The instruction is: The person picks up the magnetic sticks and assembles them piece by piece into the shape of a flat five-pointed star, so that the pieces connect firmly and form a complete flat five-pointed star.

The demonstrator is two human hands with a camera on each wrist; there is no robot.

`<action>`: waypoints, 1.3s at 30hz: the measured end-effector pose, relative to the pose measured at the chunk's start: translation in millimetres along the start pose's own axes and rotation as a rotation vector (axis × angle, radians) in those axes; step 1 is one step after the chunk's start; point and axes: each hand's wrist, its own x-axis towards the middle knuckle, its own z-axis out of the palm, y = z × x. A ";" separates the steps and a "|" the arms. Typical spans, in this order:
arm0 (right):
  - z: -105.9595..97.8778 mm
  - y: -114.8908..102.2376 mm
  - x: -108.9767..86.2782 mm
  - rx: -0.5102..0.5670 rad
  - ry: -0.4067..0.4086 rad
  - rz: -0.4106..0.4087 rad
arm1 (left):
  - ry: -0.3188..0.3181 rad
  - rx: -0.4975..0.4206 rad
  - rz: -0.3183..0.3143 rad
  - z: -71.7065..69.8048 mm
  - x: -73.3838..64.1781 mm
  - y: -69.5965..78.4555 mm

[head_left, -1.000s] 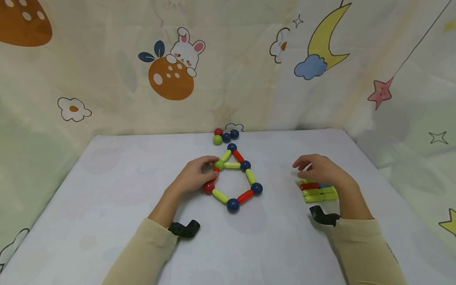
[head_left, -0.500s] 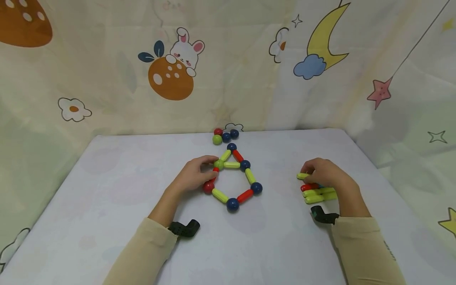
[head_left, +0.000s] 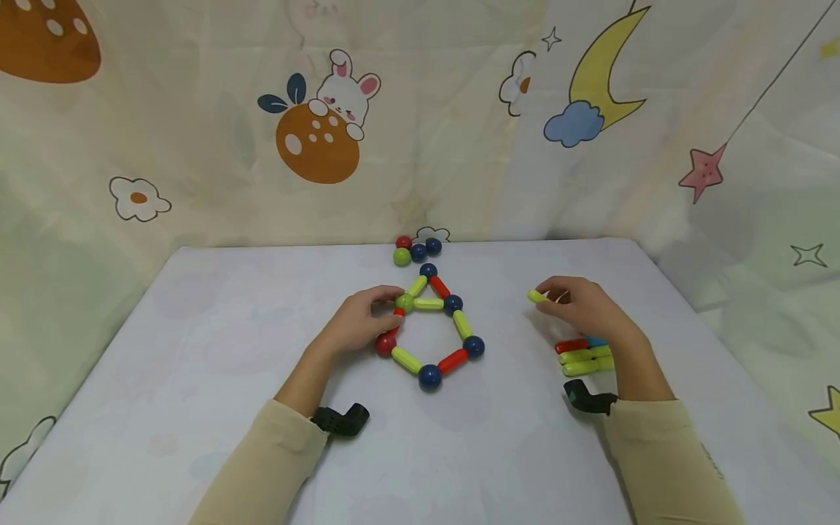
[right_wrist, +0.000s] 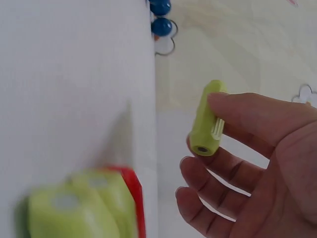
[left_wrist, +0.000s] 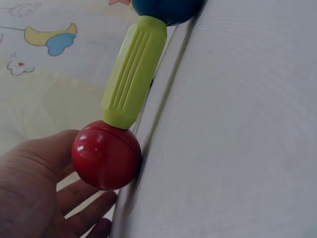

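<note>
Fingers of the right hand [head_left: 586,308] pinch a single lime rod [head_left: 537,296] against the thumb, the gap no wider than the rod itself, while the remaining ones curve loosely and stand a little apart. From where I stand, that rod is up off the table [head_left: 230,379], well apart from the frame [head_left: 462,325] of rods and balls, and the right wrist view shows a dark spot in its end.

Over at the frame's left side, the left hand [head_left: 357,321] has its fingers bent and partly spread round the edge: a fingertip touches the green ball [head_left: 405,302] and the thumb lies against the red rod [head_left: 399,313], just above the red ball [head_left: 385,345]. How firmly it grips, I can't tell. The frame lies on the middle of the table, a triangle joined to a five-sided ring, its other four corners all blue.

Beside the right wrist sits a bundle of rods [head_left: 577,368], mostly lime, with red and blue along its far edge; the arm hides part of it. Beyond the frame's tip, four loose balls [head_left: 418,253] sit close together: one red, one green, two blue. Behind hangs a cloth [head_left: 459,168] printed with a rabbit, a moon and stars
</note>
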 end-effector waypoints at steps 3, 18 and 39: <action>9.3 -10.6 9.1 0.010 0.004 -0.022 | 0.000 -0.002 0.001 -1.3 -0.9 -0.3; 51.8 -54.1 55.1 -0.039 -0.145 -0.087 | 0.008 -0.026 0.016 -2.2 -2.0 -1.4; 31.6 -82.7 68.9 -0.118 -0.119 -0.161 | 0.005 0.013 0.019 -2.7 -4.4 -0.4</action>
